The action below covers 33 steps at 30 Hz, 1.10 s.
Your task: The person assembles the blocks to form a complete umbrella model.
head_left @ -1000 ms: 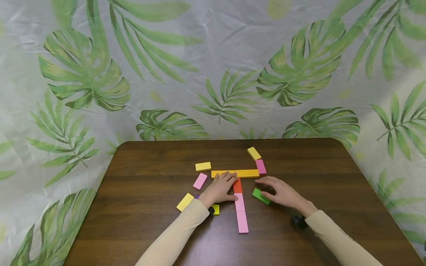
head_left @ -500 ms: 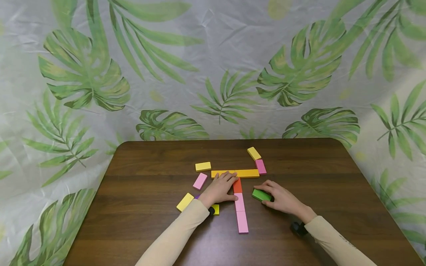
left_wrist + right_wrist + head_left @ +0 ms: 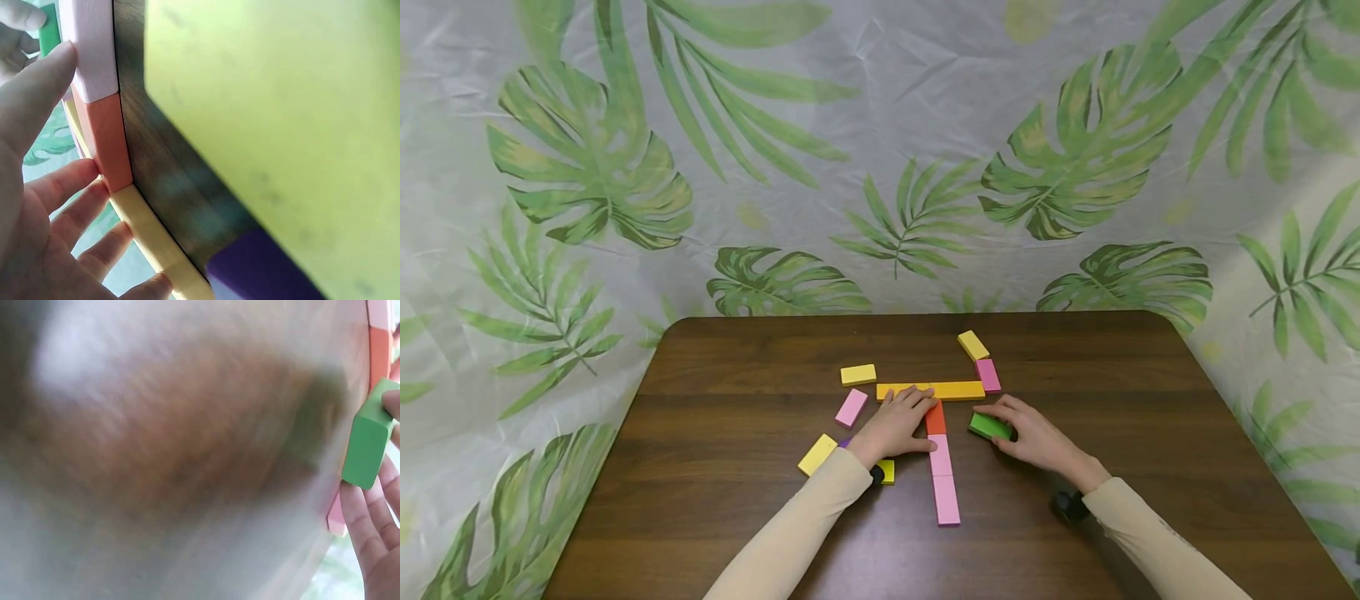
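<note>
In the head view, two orange blocks (image 3: 958, 391) lie end to end in a row. From the row's middle a red block (image 3: 936, 419) and two pink blocks (image 3: 946, 500) run toward me in a line. My left hand (image 3: 895, 425) lies across this shape, its spread fingers touching the orange row and its thumb at the nearer blocks. To the right, my right hand (image 3: 1037, 437) pinches a green block (image 3: 988, 426) between thumb and fingers. The right wrist view also has the green block (image 3: 365, 450) in the grip; whether it is off the table I cannot tell.
Left of the shape lie a pale yellow block (image 3: 858, 375), a pink block (image 3: 852, 409), a yellow block (image 3: 817, 455) and a partly hidden purple block (image 3: 256, 269). Beyond the row's right end, a magenta block (image 3: 988, 376) touches another yellow block (image 3: 973, 345). A leaf-patterned cloth hangs behind the table.
My right hand has closed its fingers and thumb on the green block, which has shifted slightly away from me. My left hand has stayed in place.
</note>
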Available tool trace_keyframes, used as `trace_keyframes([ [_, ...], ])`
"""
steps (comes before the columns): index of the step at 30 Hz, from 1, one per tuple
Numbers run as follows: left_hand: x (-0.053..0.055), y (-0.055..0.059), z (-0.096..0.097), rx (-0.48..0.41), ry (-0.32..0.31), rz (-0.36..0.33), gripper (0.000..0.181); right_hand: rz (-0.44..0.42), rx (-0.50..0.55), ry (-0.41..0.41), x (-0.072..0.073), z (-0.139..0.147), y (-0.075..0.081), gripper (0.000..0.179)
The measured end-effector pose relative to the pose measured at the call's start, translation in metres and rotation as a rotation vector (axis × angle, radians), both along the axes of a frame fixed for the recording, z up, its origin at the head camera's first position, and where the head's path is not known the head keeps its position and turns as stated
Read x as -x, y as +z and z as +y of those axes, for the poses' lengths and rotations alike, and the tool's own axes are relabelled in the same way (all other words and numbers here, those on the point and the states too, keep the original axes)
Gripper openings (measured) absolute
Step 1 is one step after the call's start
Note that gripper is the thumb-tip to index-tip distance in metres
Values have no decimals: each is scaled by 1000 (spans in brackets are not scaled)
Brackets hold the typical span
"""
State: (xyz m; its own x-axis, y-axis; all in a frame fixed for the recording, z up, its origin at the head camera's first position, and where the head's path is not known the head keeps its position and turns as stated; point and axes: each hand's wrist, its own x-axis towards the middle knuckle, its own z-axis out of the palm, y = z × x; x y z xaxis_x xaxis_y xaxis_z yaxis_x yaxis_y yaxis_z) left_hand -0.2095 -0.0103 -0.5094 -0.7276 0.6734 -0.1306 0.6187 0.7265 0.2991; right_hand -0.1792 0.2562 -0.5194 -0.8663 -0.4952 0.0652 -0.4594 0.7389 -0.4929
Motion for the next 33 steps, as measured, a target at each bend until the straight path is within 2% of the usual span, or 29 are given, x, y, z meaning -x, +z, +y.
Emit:
trace_keyframes([
  [12,0,0,0,-7,2,-4,72,78,57,-15,24,4,7,47],
  [20,1,0,0,-10,6,-12,72,143,107,-26,47,1,10,43],
  [33,1,-2,0,-19,7,-17,71,81,84,-86,82,-16,18,41],
])
